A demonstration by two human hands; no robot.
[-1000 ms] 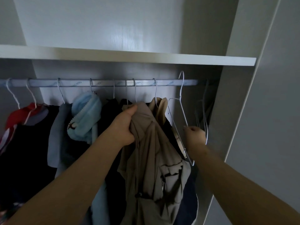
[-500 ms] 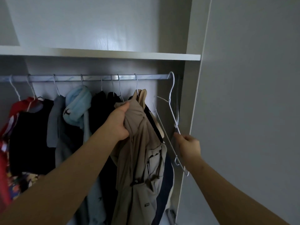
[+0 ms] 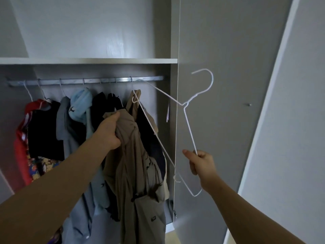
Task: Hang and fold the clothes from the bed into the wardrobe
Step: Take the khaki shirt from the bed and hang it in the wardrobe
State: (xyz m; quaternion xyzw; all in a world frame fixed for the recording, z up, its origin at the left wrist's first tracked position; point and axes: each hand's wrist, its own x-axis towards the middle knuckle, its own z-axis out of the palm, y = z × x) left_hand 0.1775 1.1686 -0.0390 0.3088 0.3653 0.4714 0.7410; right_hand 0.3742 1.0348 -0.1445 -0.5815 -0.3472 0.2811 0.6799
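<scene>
Obs., standing at the open wardrobe. Left hand [image 3: 110, 133]: fingers curled tight round a bunched top portion of a khaki garment [image 3: 139, 173]. The cloth hangs down from the fist in long folds, held in front of the clothes on the rail [image 3: 105, 79] and not itself on any hanger. Right hand [image 3: 201, 163]: fingers closed round one shoulder wire of a white wire hanger [image 3: 185, 104], thumb stretched along the top. The hanger's hook is free of the rail and stands in the air before the grey wardrobe door [image 3: 219, 85]. The frame is tilted steeply, with its far shoulder reaching up towards the right end of the rail and its lower corner below the gripping hand. Whether that far shoulder touches the rail cannot be made out. On the rail, left to right: a red garment [image 3: 21, 147], a black one [image 3: 45, 131], a grey one [image 3: 61, 118], a pale blue bundle [image 3: 80, 104], more dark pieces, then a tan piece [image 3: 136, 103] just behind the held garment. A shelf [image 3: 88, 60] runs above the rail. Another thin hanger [image 3: 168, 113] hangs at the rail's right end, blurred.
</scene>
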